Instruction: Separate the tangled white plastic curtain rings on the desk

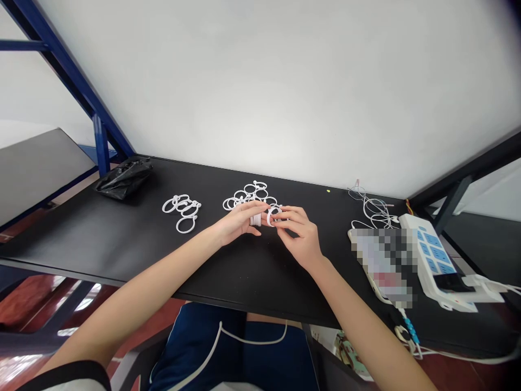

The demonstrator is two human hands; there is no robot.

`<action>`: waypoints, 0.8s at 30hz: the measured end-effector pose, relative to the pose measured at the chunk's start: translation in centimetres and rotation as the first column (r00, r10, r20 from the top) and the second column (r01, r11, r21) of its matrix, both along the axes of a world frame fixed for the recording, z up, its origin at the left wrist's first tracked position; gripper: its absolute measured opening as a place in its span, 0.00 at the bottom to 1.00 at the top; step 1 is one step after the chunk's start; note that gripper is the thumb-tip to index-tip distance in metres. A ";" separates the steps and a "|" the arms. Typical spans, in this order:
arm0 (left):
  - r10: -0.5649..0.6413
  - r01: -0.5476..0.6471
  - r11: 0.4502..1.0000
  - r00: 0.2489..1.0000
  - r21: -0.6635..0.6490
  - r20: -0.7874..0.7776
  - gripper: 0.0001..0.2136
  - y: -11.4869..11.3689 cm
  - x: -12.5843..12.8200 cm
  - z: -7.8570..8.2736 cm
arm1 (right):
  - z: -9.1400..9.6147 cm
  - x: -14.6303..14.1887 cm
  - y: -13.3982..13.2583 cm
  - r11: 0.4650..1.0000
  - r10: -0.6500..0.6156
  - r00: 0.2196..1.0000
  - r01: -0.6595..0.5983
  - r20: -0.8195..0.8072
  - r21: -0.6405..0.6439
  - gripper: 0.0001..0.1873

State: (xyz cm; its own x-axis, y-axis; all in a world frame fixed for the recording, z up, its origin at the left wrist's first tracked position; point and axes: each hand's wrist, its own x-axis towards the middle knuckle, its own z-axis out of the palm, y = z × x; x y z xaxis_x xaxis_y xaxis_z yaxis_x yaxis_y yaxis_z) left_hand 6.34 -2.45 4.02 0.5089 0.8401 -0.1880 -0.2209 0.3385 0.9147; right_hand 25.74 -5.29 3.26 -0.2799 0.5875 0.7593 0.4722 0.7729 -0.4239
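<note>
My left hand (239, 221) is at the middle of the black table, with a bunch of thin white bands (255, 219) at its fingers. The bands appear to go around one or more fingers; exactly how is too small to tell. Its thumb points right, below the bands. Just to the right, my right hand (300, 232) pinches a single white ring (269, 217) near the left fingertips. Behind both hands lies a pile of white rings (250, 191) with small knobs, partly hidden by the fingers. Another group of such rings (186, 224) rests further left.
A crumpled black plastic bag (126, 178) is at the table's back left. On the right are a phone (382, 266) with a cable, a white power strip (433, 255) with blue sockets, and tangled white earphone wires (376, 209). The wall (285, 98) rises behind the table.
</note>
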 end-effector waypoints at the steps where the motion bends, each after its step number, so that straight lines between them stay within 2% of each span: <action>1: -0.017 0.018 1.000 0.999 0.018 -0.032 0.16 -0.1 0.0 0.1 | -0.2 0.1 0.1 0.999 -0.008 0.999 0.006 0.035 0.043 0.13; 5: -0.044 0.061 0.993 0.986 0.103 -0.158 0.19 -0.3 0.0 0.3 | -0.7 0.3 0.4 0.989 -0.037 0.986 0.012 0.166 0.150 0.13; 9: -0.024 0.051 0.990 0.980 0.133 -0.196 0.21 -0.5 0.0 0.4 | -0.5 0.3 0.3 0.989 -0.027 0.977 -0.004 0.209 0.146 0.13; 14: -0.106 0.114 0.992 0.987 0.056 -0.121 0.23 -0.7 0.1 0.7 | -0.1 -0.2 -0.3 0.998 0.059 0.998 -0.058 0.026 -0.027 0.12; 17: -0.057 0.060 0.996 0.997 0.063 -0.046 0.21 -0.9 0.3 0.7 | 0.2 -0.3 -0.5 0.970 -0.039 0.983 -0.005 -0.177 -0.242 0.07; 18: -0.030 0.030 0.996 1.000 0.082 -0.009 0.19 -0.9 0.4 0.7 | 0.4 -0.3 -0.4 0.929 -0.106 0.961 0.003 -0.256 -0.370 0.04; 19: -0.010 0.006 0.994 0.999 0.105 0.038 0.15 -1.0 0.5 0.7 | 0.6 -0.3 -0.4 0.854 -0.171 0.931 -0.024 -0.323 -0.520 0.01; 20: -0.004 -0.008 0.991 0.996 0.134 0.087 0.09 -1.0 0.5 0.6 | 0.8 -0.3 -0.4 0.739 -0.218 0.904 -0.094 -0.369 -0.667 0.03; 21: -0.013 -0.009 0.986 0.991 0.167 0.132 0.05 -1.0 0.5 0.5 | 1.1 -0.3 -0.3 0.593 -0.232 0.886 -0.198 -0.401 -0.781 0.06; 23: -0.061 0.015 0.971 0.980 0.237 0.189 0.07 -1.1 0.5 0.4 | 1.6 -0.4 -0.3 0.298 -0.171 0.865 -0.412 -0.472 -0.861 0.09; 24: -0.094 0.039 0.962 0.976 0.269 0.195 0.09 -1.2 0.5 0.4 | 1.8 -0.5 -0.4 0.203 -0.125 0.843 -0.493 -0.522 -0.846 0.09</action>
State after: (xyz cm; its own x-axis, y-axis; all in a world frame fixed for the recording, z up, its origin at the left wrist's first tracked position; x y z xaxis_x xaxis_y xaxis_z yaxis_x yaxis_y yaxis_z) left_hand 6.84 -3.68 4.41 0.5696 0.8085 0.1481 -0.3977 0.1134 0.9105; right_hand 25.26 -5.66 5.07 -0.3648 0.8919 -0.2674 -0.0730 -0.3137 -0.9467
